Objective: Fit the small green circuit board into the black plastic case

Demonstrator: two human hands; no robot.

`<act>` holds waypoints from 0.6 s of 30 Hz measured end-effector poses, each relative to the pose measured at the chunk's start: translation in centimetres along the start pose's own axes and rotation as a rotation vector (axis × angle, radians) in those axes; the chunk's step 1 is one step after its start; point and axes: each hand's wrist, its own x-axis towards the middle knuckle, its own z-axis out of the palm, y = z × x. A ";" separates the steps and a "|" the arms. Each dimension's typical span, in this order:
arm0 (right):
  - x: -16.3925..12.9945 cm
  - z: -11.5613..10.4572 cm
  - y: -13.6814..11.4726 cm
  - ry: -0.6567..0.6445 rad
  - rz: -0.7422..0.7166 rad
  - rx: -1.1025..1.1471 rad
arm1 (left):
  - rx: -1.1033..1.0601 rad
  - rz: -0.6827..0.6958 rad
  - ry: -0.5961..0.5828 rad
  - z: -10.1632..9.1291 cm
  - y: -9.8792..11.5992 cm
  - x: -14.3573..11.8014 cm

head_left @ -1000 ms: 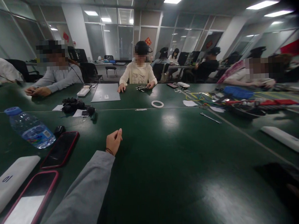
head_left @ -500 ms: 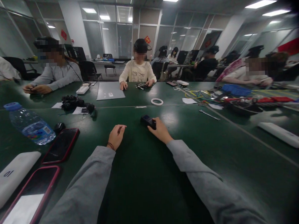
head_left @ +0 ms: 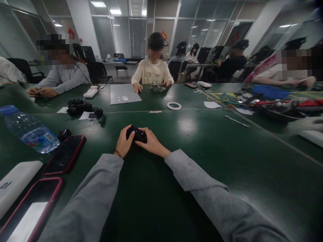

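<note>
A small black device (head_left: 137,135) sits between my two hands just above the green table (head_left: 195,158), in front of me at the centre. My left hand (head_left: 123,143) grips its left end with the fingers curled over it. My right hand (head_left: 151,143) holds its right end, thumb and fingers wrapped around it. Both arms wear grey sleeves. The device's details are hidden by my fingers.
A water bottle (head_left: 28,129) lies at the left, with two red-cased phones (head_left: 64,154) and a white box (head_left: 11,184) nearer me. Black parts (head_left: 79,107), a white tape ring (head_left: 174,105), a metal tool (head_left: 235,121) and cables lie farther out. Other people sit around the table.
My right hand came into view holding the black device and carried it left toward me. My left hand closed onto its other end. The view tilted slightly down.
</note>
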 end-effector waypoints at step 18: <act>-0.2 0.1 0.2 -0.007 -0.088 -0.061 | -0.193 -0.044 0.000 -0.1 -0.3 0.6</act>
